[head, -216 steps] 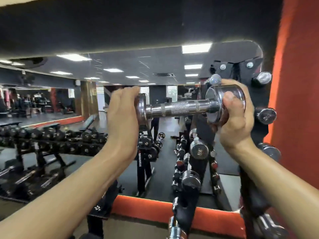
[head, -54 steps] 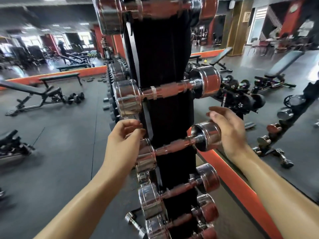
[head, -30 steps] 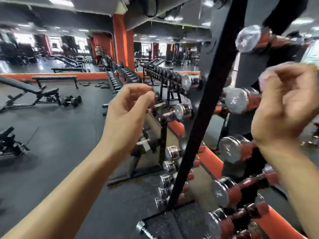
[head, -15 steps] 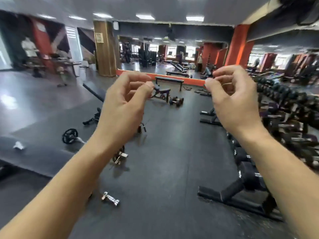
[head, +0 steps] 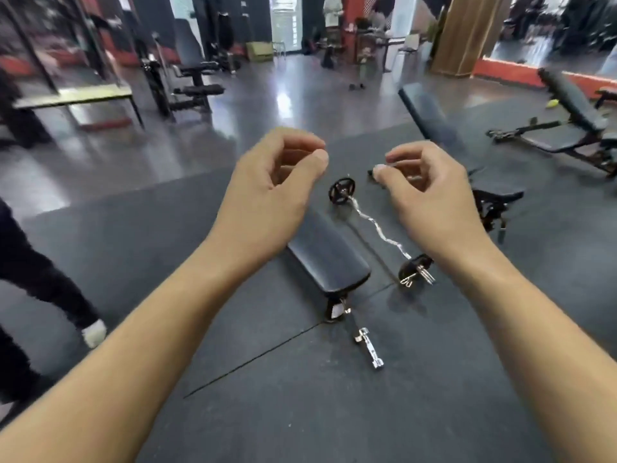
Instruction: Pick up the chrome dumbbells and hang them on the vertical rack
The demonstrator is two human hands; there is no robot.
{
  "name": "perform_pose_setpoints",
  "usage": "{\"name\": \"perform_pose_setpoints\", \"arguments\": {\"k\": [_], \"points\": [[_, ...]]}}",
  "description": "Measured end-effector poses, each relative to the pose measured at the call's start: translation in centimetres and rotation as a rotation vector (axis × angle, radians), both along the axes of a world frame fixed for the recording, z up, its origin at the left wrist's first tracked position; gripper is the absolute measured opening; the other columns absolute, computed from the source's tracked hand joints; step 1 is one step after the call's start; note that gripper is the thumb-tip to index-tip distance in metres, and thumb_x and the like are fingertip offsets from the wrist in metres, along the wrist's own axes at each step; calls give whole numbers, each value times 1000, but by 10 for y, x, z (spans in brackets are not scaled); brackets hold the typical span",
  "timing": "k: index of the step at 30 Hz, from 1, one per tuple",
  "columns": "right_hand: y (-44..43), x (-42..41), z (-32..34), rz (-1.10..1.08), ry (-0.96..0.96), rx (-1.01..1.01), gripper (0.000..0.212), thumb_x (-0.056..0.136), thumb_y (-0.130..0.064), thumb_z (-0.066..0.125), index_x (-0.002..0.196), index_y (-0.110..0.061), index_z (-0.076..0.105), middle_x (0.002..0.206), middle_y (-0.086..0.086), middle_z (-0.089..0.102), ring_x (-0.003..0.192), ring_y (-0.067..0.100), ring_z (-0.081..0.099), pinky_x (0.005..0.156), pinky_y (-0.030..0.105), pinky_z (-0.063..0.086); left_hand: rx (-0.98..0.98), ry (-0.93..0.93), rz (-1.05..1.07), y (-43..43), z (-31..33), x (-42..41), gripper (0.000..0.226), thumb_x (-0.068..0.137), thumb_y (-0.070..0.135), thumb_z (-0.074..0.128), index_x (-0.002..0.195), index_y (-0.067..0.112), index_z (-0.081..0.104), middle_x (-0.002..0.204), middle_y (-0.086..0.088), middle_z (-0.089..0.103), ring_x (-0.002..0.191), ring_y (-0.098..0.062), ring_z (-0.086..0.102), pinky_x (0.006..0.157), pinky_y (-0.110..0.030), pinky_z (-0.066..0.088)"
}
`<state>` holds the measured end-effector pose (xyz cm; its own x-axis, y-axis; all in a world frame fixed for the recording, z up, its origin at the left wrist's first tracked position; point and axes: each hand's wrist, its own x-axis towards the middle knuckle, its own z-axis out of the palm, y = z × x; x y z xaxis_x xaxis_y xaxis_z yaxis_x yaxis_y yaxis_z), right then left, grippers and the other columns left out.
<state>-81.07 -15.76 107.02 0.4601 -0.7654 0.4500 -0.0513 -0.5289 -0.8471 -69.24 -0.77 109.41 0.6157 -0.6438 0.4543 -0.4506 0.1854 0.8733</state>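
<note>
View swung off vertical rack, now out of frame. Left hand (head: 267,192) and right hand (head: 430,202) mid-frame, fingers loosely curled, empty. Small chrome dumbbell (head: 368,351) on dark rubber floor (head: 300,412), lower centre, just below black padded bench (head: 329,259). Likely next pickup.

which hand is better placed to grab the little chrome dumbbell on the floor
Probably right. Both hands are empty and loosely curled; the chrome dumbbell lies on the floor mat a little closer to the right hand than the left hand.
</note>
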Motion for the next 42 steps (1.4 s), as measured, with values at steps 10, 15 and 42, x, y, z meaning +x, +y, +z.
{"name": "perform_pose_setpoints", "arguments": {"k": [10,15,42], "points": [[-45,212,-79,189,165,238,10,94,-26,72,103,-24,69,87,-12,66,65,-3,54,61,8,44,199,196,230,-17,-75,180,18,101,22,65,93,38,68,99,15,75,101,-9,72,92,-30,57],[-71,265,-92,56,140,332,8,94,-26,72,100,-26,68,80,-13,62,60,-3,52,59,10,42,284,232,121,-65,-84,247,13,101,22,64,96,34,69,100,12,74,101,-10,71,96,-35,57],[-295,56,-584,-834,296,892,9,98,-35,68,105,-30,65,86,-13,68,71,1,59,69,23,43,1020,159,-656,-480,-596,95,6,100,24,61,101,28,66,89,10,66,63,0,60,42,-10,43]]}}
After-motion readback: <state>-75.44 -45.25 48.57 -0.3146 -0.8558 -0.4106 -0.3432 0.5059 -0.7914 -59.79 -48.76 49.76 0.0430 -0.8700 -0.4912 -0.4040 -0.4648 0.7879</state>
